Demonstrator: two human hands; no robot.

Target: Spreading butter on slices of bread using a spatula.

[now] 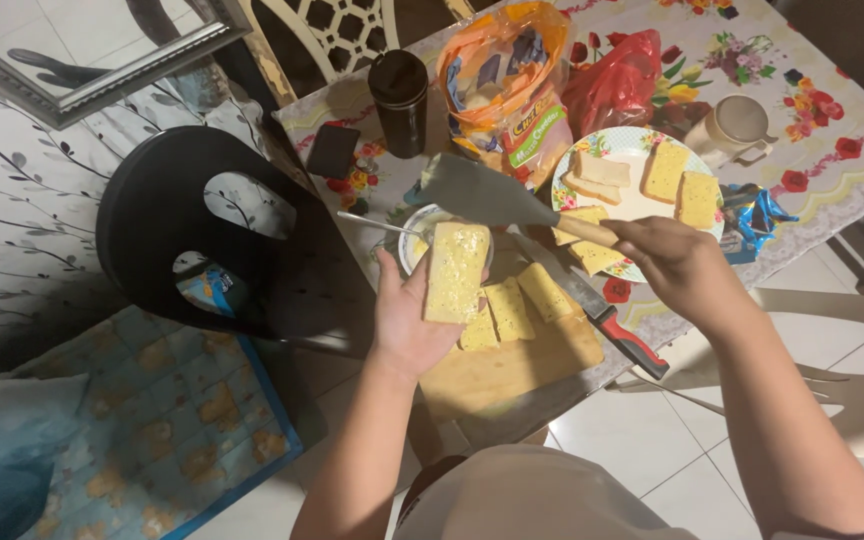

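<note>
Fingers (pixel 392 275) of the left hand (pixel 407 320) cradle a bread slice (pixel 455 271); right hand (pixel 674 262) grips a spatula (pixel 497 195) over the plate (pixel 642 140) of slices.

A desk (pixel 857 150) under a floral cloth stands on white floor tiles (pixel 642 440), beside a black plastic chair (pixel 167 225), a blue patterned mat (pixel 152 420) and a silver-framed mirror (pixel 92 85).

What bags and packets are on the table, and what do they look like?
Bread bag: far side of table, behind the spatula; tall, crinkly clear plastic, orange and yellow.
Red bag: right of the bread bag; crumpled, plain red plastic.
Blue packet: right edge, beside the flowered plate; small, shiny blue and white, crumpled.
</note>
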